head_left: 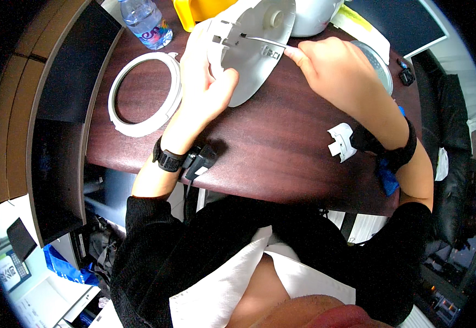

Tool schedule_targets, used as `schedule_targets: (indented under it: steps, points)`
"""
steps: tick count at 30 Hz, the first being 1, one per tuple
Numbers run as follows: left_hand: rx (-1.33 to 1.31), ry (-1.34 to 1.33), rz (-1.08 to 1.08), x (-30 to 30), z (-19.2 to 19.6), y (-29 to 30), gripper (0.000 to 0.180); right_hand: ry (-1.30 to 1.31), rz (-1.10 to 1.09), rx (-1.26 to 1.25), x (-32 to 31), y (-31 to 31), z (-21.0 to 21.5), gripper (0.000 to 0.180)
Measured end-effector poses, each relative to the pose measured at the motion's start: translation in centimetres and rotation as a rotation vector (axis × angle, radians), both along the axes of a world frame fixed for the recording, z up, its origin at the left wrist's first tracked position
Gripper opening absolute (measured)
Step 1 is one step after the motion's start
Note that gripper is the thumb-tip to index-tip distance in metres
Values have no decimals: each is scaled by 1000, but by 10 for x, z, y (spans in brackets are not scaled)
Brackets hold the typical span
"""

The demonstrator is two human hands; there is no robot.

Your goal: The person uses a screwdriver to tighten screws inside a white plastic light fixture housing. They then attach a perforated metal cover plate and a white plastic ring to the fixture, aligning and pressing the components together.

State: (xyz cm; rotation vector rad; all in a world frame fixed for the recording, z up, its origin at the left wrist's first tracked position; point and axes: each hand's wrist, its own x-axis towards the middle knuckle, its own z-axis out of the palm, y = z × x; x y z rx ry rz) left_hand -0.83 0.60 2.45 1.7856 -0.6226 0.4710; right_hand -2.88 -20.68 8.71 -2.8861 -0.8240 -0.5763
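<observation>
My left hand (210,87) grips the edge of a white, dish-shaped plastic cover (254,63), tilted up on its side at the far middle of the table. Its hollow inner side shows slots, a printed patch and a round boss. My right hand (331,63) is closed around a thin pale rod (266,41); whether it is a tool or a wire I cannot tell. The rod's far end meets the cover by a small dark slot. Left of my left hand lies a white plastic ring (118,117). A small white plastic piece (343,143) rests near my right forearm.
A water bottle (147,24) and a yellow object (197,12) stand at the back left. Behind the cover is a white rounded container (314,16). A greyish disc (379,65) lies beyond my right wrist on the dark wooden table (270,158). A black object (406,76) sits further right.
</observation>
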Motion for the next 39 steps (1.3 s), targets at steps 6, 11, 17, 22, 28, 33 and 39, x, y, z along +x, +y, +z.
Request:
schedule_targets:
  steps: [6,11,17,22,28,33,39]
  points:
    - [14,-27,5,-1,2,0,55,448,17,345,17,-3,-19,43]
    - [43,-51,22,-3,4,-2,54,1260,-85,661,12,-5,-5,47]
    - [28,52,56,-3,3,-2,50,1380,-82,766,12,-14,-6,45]
    - [-240,157,55,17,-9,6,34,1114,-201,700,5,-41,-13,48]
    - [-489,431,-65,28,-13,6,20,469,-71,324,1,-79,-47,42]
    - [-557,603,-89,34,-16,7,17,906,-255,517,-7,-83,-42,30]
    - [-612,690,-49,34,-16,3,17,373,127,294,6,-104,-70,18]
